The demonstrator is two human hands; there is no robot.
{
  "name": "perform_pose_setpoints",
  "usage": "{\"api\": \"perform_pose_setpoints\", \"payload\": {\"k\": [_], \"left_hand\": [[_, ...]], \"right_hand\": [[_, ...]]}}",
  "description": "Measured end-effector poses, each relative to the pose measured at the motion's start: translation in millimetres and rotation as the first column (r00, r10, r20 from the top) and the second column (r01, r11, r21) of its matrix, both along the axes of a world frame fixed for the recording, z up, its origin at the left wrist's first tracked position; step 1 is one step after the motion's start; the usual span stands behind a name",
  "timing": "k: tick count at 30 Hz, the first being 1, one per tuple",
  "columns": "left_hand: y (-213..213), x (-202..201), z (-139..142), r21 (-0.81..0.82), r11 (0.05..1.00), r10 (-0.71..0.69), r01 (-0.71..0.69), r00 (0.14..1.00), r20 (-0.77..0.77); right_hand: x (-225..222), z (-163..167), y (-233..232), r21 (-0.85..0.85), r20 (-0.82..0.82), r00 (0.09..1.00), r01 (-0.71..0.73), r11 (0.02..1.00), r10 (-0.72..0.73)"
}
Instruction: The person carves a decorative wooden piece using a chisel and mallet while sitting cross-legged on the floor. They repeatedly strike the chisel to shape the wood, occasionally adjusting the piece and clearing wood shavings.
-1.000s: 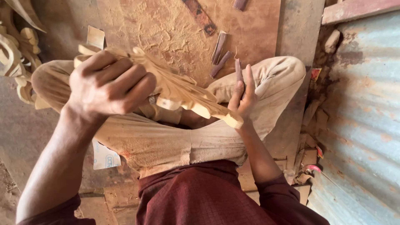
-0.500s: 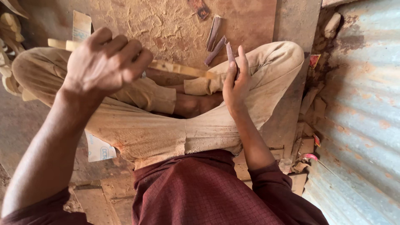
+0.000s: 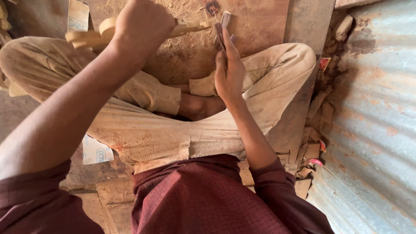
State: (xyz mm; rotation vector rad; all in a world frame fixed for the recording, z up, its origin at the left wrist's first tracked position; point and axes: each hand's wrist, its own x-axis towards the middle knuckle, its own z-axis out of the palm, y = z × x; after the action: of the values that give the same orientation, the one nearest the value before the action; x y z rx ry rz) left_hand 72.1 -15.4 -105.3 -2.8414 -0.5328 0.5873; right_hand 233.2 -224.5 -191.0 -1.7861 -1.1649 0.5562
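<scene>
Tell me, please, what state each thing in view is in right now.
left hand: closed around the carved wooden piece.
carved wooden piece: lifted off the lap, pale and unfinished.
right hand: gripping a thin dark tool.
thin dark tool: held upright, tip near the wood.
wooden board: flat, dusted with sawdust.

A pale carved wooden piece (image 3: 93,35) is gripped in the left hand (image 3: 141,28) above crossed legs, while a small folded strip of sandpaper (image 3: 222,27) is pinched in the right hand (image 3: 229,73), beside a corrugated metal wall (image 3: 377,108).
</scene>
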Motion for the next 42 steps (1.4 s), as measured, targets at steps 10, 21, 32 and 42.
{"api": "perform_pose_setpoints", "payload": {"k": [10, 21, 32, 42], "left_hand": [[25.4, -14.9, -45.9, -0.037, 0.990, 0.136, -0.138, 0.990, -0.043], [-13.2, 14.4, -52.1, 0.083, 0.994, -0.067, 0.071, 0.997, -0.048], [-8.0, 12.8, -77.2, -0.018, 0.999, 0.029, -0.027, 0.992, 0.125], [4.5, 20.8, -104.2, -0.341, 0.929, 0.207, -0.144, 0.966, 0.156]], "right_hand": [[-29.0, -42.9, 31.0, -0.312, 0.049, 0.976, -0.185, 0.932, 0.210], [-40.2, -34.2, 28.2, -0.411, -0.001, 0.956, -0.269, 0.871, 0.294], [-29.5, -18.5, 29.6, -0.177, -0.202, 0.977, -0.104, 0.979, 0.067], [-24.8, -50.4, 78.6, -0.411, -0.233, 0.960, -0.239, 0.880, 0.152]]}}
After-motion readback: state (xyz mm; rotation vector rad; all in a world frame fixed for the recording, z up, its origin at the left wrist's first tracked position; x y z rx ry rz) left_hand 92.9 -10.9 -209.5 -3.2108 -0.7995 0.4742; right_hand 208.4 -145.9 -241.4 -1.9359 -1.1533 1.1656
